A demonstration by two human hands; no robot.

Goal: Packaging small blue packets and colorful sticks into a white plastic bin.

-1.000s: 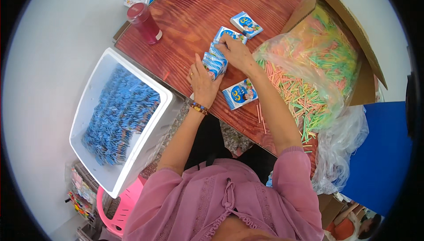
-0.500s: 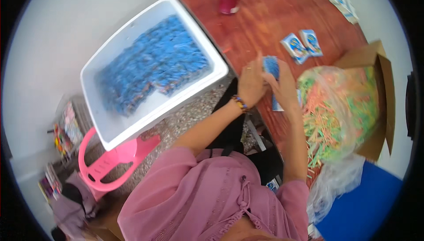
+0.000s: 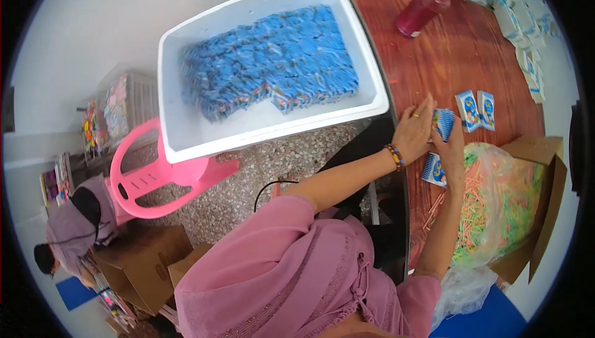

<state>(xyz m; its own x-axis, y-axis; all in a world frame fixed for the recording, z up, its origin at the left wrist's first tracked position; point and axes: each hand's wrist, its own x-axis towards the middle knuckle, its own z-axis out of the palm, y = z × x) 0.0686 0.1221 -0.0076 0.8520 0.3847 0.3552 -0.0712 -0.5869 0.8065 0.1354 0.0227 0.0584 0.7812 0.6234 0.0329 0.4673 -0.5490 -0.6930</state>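
A small blue-and-white packet (image 3: 443, 120) is clasped upright between my two hands over the red-brown table (image 3: 427, 65). My left hand (image 3: 414, 130) presses along its left side with fingers stretched and close together. My right hand (image 3: 453, 149) grips the packet from the right, fingers bent round its lower part. Just below the hands, another blue-and-white packet (image 3: 434, 170) lies on the table, partly covered by my right hand. Two similar packets (image 3: 468, 111) lie side by side farther right.
A white foam box (image 3: 273, 128), partly filled with rows of blue packets, stands left. On the right, a cardboard box (image 3: 551, 195) holds a clear bag of pink, green and yellow sticks (image 3: 496, 195). A pink-red jar (image 3: 423, 8) stands at the back; a pink chair (image 3: 161, 174) and another person (image 3: 80, 217) are left.
The view has swung left, so the table and foam box sit farther right in it. My hands still clasp the packet, with the fingers of my left hand now straighter.
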